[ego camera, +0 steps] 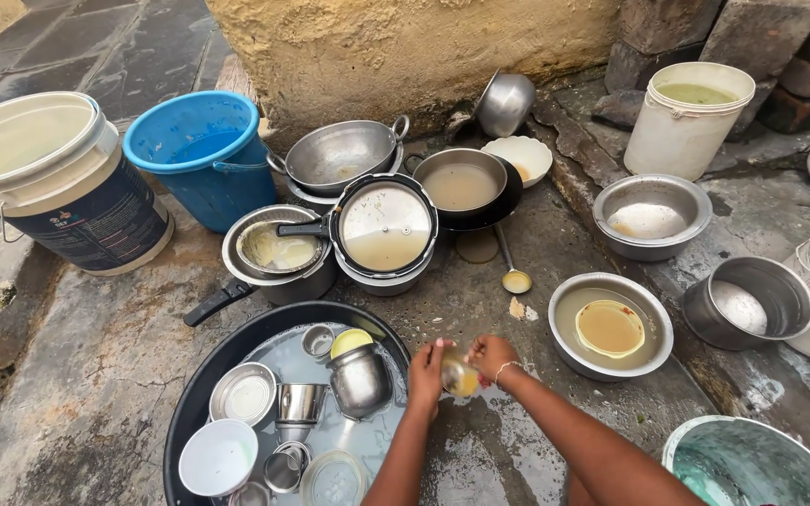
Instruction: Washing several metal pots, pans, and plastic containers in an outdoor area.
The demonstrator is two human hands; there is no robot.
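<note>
Cup (461,378) sits clamped between fingers of left hand (427,372) and right hand (492,357).

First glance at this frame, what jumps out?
Both hands meet at bottom centre: the left hand and right hand grip a small steel cup over the wet stone ground. Beside them on the left, a black tub holds steel vessels in water. Behind it stands a bright blue bucket, and a pressure cooker sits mid-frame among dirty pots.
</note>
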